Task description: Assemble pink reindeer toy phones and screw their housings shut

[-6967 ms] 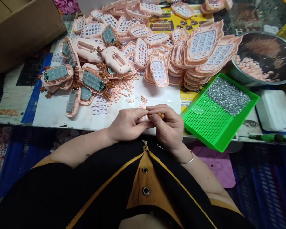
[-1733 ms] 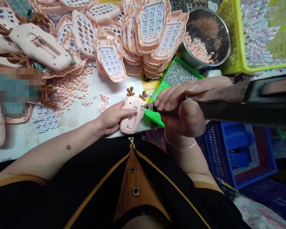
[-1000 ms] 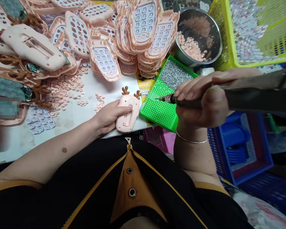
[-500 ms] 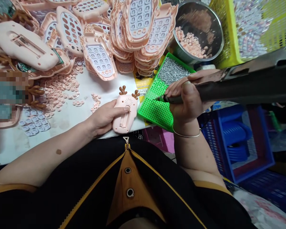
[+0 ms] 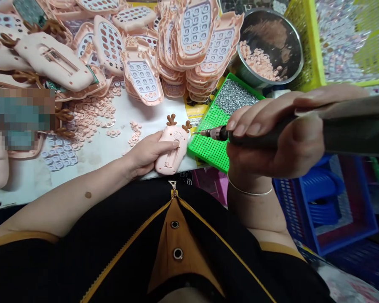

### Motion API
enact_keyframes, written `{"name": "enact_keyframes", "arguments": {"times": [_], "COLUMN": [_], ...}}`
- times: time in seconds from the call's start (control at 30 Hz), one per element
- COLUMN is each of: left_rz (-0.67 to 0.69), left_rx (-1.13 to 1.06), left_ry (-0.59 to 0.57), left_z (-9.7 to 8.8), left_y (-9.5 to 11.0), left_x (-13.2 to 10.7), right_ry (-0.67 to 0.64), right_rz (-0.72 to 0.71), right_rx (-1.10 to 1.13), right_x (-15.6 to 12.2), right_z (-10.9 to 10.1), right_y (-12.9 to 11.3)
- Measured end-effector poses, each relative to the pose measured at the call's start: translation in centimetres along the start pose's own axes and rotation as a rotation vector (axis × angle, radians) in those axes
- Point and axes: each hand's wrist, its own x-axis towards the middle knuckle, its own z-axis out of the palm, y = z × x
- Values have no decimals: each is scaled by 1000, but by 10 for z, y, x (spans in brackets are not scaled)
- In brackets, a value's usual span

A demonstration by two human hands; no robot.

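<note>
My left hand lies on a pink toy phone with brown antlers, back side up, pinning it to the white sheet at the table's near edge. My right hand is wrapped round a dark electric screwdriver. Its bit points left, the tip hovering just right of the toy's antlers and above the green perforated tray, whose far corner holds a heap of small screws.
Stacks of pink keypad shells and loose pink buttons crowd the table behind. A metal bowl with pink buttons and a yellow basket stand at the right. Blue crates sit below the table edge.
Seven seconds ago both hands worked on the toy at the table edge. Since then my right hand took up the screwdriver, dipped it over the green tray, and moved its tip back toward the toy.
</note>
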Motion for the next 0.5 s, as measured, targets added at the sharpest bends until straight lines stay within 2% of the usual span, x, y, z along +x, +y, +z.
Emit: {"name": "enact_keyframes", "arguments": {"times": [0.1, 0.2, 0.33, 0.5], "left_rz": [35, 56, 49, 43], "left_rx": [-3, -12, -37, -16], "left_ry": [-33, -80, -110, -113], "left_z": [-1, -1, -1, -1], "left_y": [-2, -3, -2, -1], "left_x": [0, 0, -2, -1], "right_ry": [-126, -196, -212, -233], "right_rz": [11, -23, -21, 56], "right_rx": [81, 85, 54, -13], "right_x": [-1, 0, 0, -4], "right_z": [19, 30, 34, 31], "right_y": [-6, -3, 4, 2]}}
